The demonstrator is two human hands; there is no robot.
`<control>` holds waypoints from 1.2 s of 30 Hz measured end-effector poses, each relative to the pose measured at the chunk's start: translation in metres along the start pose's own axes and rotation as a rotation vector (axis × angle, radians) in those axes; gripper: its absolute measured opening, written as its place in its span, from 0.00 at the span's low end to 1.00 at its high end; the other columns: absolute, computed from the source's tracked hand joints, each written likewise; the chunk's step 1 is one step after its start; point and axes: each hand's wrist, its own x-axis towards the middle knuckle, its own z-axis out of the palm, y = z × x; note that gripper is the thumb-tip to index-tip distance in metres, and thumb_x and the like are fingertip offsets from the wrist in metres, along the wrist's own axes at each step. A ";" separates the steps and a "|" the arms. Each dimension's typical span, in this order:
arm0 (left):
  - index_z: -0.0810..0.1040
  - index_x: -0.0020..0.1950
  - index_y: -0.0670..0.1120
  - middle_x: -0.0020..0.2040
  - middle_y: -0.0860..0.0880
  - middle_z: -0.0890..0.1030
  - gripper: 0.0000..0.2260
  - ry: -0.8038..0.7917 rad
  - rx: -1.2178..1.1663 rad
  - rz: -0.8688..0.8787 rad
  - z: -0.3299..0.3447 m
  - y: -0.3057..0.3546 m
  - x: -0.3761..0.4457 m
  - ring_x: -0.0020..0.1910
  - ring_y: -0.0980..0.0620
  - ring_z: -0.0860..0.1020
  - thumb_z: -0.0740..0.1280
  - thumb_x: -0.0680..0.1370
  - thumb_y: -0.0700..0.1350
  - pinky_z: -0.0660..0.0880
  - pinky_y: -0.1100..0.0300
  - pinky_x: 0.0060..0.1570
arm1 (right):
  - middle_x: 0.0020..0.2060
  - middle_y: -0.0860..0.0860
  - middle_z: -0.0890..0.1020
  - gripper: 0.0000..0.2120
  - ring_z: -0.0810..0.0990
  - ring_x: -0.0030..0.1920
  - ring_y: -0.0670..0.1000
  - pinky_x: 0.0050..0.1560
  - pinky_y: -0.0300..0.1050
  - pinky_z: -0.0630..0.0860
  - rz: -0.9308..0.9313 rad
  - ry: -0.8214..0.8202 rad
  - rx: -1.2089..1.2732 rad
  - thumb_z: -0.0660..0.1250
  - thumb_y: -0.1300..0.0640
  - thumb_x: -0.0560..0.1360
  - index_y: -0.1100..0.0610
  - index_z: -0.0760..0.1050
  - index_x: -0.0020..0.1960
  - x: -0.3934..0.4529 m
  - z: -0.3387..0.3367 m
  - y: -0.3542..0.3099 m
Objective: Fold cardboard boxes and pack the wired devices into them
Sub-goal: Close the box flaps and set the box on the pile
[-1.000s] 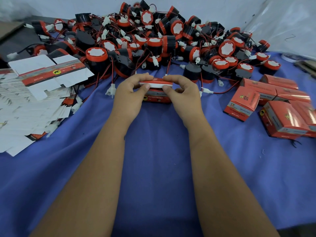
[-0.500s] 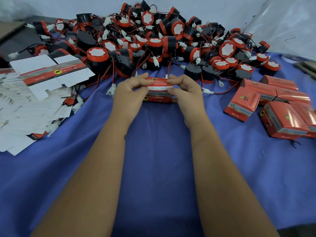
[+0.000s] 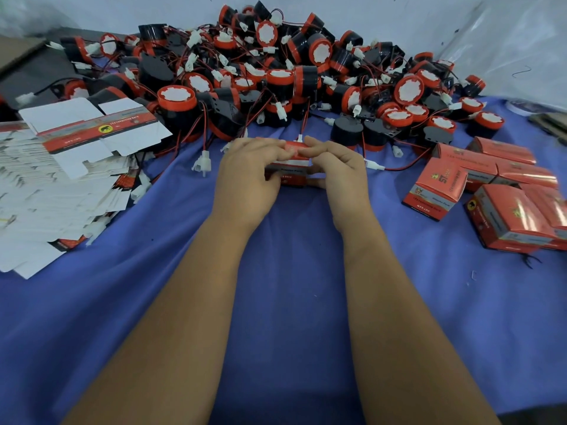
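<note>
A small red cardboard box [image 3: 290, 173] stands on the blue cloth at the centre, just in front of the device pile. My left hand [image 3: 245, 179] grips its left side, fingers curled over the top flap. My right hand [image 3: 337, 173] grips the right side, fingertips meeting the left ones on the flap. Most of the box is hidden by my fingers. Behind it lies a big heap of black and red wired devices [image 3: 276, 75] with white connectors.
A stack of flat unfolded box blanks [image 3: 61, 179] lies at the left. Several closed red boxes [image 3: 503, 191] sit at the right. The blue cloth [image 3: 291, 302] covers the table. A white wall stands behind the heap.
My fingers have come down over the box's top flap, pressing it lower, and the white inner flap edge seen earlier is now mostly covered.
</note>
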 end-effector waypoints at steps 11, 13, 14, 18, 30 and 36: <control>0.85 0.55 0.46 0.60 0.50 0.82 0.12 -0.036 0.007 -0.126 0.002 0.001 0.003 0.62 0.44 0.72 0.67 0.76 0.34 0.69 0.51 0.59 | 0.63 0.47 0.79 0.20 0.75 0.63 0.50 0.60 0.54 0.77 -0.060 0.048 -0.402 0.57 0.72 0.75 0.59 0.81 0.59 0.011 -0.002 0.017; 0.86 0.54 0.46 0.60 0.50 0.82 0.13 -0.029 -0.003 -0.129 0.002 0.002 0.004 0.61 0.44 0.71 0.66 0.76 0.34 0.69 0.52 0.59 | 0.62 0.46 0.80 0.21 0.76 0.62 0.50 0.60 0.53 0.77 -0.102 0.045 -0.545 0.57 0.69 0.75 0.56 0.80 0.62 0.010 -0.002 0.018; 0.86 0.54 0.45 0.60 0.50 0.82 0.13 -0.028 -0.006 -0.128 0.002 0.002 0.004 0.61 0.44 0.71 0.65 0.76 0.33 0.69 0.52 0.59 | 0.63 0.47 0.79 0.21 0.75 0.62 0.50 0.60 0.53 0.77 -0.118 0.045 -0.588 0.56 0.68 0.75 0.56 0.80 0.61 0.009 -0.001 0.016; 0.85 0.55 0.44 0.60 0.51 0.81 0.16 -0.020 -0.035 -0.133 0.002 0.001 0.003 0.62 0.46 0.69 0.62 0.77 0.32 0.64 0.70 0.57 | 0.61 0.46 0.78 0.13 0.71 0.64 0.43 0.52 0.29 0.68 -0.127 -0.007 -0.438 0.58 0.70 0.72 0.55 0.76 0.41 0.000 0.002 0.006; 0.73 0.69 0.52 0.64 0.55 0.74 0.18 -0.004 -0.355 -0.429 0.000 0.001 0.007 0.56 0.60 0.73 0.67 0.79 0.42 0.71 0.69 0.51 | 0.45 0.45 0.76 0.11 0.72 0.38 0.39 0.35 0.33 0.70 -0.047 0.099 -0.274 0.59 0.67 0.72 0.53 0.73 0.47 -0.002 0.004 0.001; 0.73 0.68 0.53 0.61 0.51 0.73 0.23 -0.123 -0.271 -0.360 0.007 0.008 0.004 0.42 0.59 0.74 0.73 0.75 0.50 0.70 0.73 0.43 | 0.43 0.46 0.78 0.10 0.73 0.38 0.42 0.33 0.33 0.67 -0.041 0.423 -0.274 0.58 0.64 0.76 0.51 0.74 0.48 0.004 -0.002 -0.001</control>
